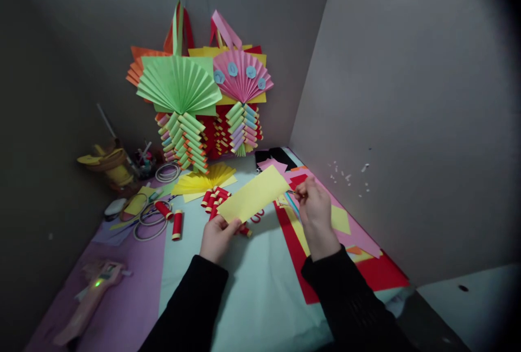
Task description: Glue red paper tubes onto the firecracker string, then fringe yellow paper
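My left hand [217, 237] pinches the lower left edge of a yellow paper strip [254, 194], which is held slanting above the table. At the strip's right end, my right hand [315, 205] is closed with its fingertips together. Something thin and dark shows at those fingertips, too small to make out. Beneath the strip lie several red paper rolls with yellow ends [211, 200], partly hidden, and a pair of red loops [257, 216] like scissor handles. Behind it a yellow pleated paper fan [203, 179] rests on the table.
Green [179, 83] and pink [243, 75] fan hangings are on the back wall. A pink glue gun [91, 300] with a lit green light lies front left, near white rings [150, 227]. Red paper [380, 273] and other coloured sheets cover the right side. Grey panels enclose the table.
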Demonstrator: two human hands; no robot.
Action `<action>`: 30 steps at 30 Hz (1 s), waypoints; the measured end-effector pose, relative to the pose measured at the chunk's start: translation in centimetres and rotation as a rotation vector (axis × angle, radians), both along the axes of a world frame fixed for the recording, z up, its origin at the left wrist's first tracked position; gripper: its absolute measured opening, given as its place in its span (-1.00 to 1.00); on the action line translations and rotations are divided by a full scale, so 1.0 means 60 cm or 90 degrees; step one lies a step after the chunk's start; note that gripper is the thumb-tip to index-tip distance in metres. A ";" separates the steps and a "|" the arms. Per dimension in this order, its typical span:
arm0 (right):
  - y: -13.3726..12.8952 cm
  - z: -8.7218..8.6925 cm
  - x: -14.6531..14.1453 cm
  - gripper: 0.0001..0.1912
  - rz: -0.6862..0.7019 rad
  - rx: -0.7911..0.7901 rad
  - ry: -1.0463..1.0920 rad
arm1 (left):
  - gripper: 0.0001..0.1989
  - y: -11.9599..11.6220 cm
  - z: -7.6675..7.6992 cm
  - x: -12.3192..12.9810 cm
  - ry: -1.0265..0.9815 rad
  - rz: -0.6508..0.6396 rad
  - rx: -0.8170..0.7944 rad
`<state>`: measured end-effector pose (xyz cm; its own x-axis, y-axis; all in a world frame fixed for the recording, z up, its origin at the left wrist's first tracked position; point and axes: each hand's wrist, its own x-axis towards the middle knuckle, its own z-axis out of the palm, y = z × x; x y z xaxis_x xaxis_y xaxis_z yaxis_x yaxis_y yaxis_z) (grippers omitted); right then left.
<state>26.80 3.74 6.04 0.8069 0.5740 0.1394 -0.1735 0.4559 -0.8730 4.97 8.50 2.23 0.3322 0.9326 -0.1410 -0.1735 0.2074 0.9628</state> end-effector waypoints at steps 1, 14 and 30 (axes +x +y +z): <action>0.000 0.000 -0.002 -0.66 0.032 -0.002 -0.023 | -0.60 0.000 0.001 -0.001 0.009 -0.010 0.000; 0.001 -0.010 -0.019 -0.67 0.164 -0.125 -0.076 | -0.53 0.009 0.007 -0.011 0.016 0.022 0.035; 0.005 -0.021 -0.028 -0.67 0.121 -0.094 -0.066 | -0.54 0.008 0.007 -0.010 -0.088 0.050 -0.038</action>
<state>25.11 4.02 4.77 0.6685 0.7341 0.1191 -0.1507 0.2906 -0.9449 4.36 8.98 2.65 0.2791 0.9478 -0.1544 -0.3214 0.2437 0.9150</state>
